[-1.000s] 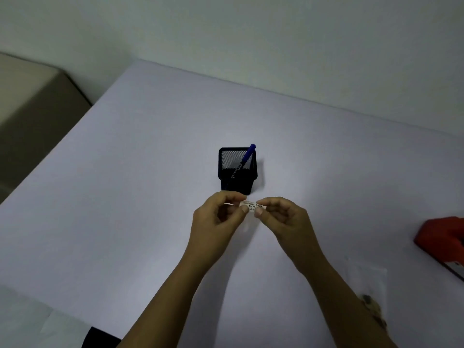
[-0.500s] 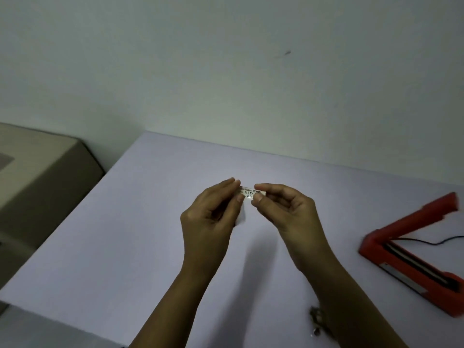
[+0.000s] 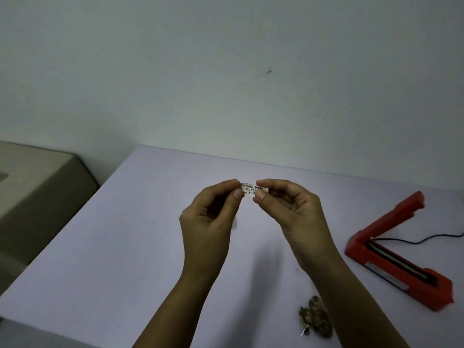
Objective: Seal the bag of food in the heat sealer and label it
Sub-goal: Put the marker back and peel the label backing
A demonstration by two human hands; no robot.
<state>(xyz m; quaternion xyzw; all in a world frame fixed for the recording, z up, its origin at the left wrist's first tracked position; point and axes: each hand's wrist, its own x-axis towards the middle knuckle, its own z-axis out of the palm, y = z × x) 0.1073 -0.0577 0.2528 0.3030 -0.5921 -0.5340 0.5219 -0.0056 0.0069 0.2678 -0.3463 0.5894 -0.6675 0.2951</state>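
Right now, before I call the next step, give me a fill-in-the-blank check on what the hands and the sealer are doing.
1. The small label is pinched between ____ hands, the left hand and the right hand.
2. The red heat sealer sits on the table with its arm ____.
3. The sealer lies on the person's ____ side.
4. The bag of food lies on the table, ____ the right forearm.

Missing words: both; raised; right; beside

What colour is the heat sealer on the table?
Red-orange, with a dark sealing strip: the hinged plastic heat sealer, open at right in the head view.
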